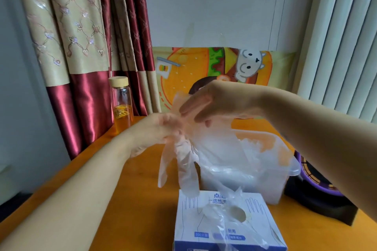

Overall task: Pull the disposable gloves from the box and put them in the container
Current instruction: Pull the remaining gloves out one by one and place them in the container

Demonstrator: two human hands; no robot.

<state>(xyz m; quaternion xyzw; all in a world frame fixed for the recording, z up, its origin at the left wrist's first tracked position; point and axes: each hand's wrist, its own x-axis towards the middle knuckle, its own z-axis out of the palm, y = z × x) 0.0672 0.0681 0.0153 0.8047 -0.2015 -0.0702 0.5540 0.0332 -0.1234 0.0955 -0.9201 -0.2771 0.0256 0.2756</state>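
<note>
Two bare hands meet above the orange surface (106, 161), both on one clear disposable glove (183, 161). Left hand (157, 130) reaches in from the near left, grip closed on the glove's upper part; film bunched under its fingers. Right hand (210, 102) comes from the right, higher up, palm down, fingers spread and pressing on the same film; whether it pinches the film, cannot tell. Glove fingers hang down toward the box, tips just above its far-left corner.

Glove box (228, 224), white and blue, sits near centre at the bottom edge. Another clear glove (228, 208) sticks up out of its oval top opening, crumpled.

Clear plastic container (271, 171) stands just beyond the box, to the right, lid off, with clear film already heaped inside and spilling over its rim.

Far left: glass bottle (122, 106) with a pale lid, amber liquid in its lower part, beside the curtain (81, 47). Dark object with purple rim (318, 185) right of the container, partly hidden by the right forearm.
</note>
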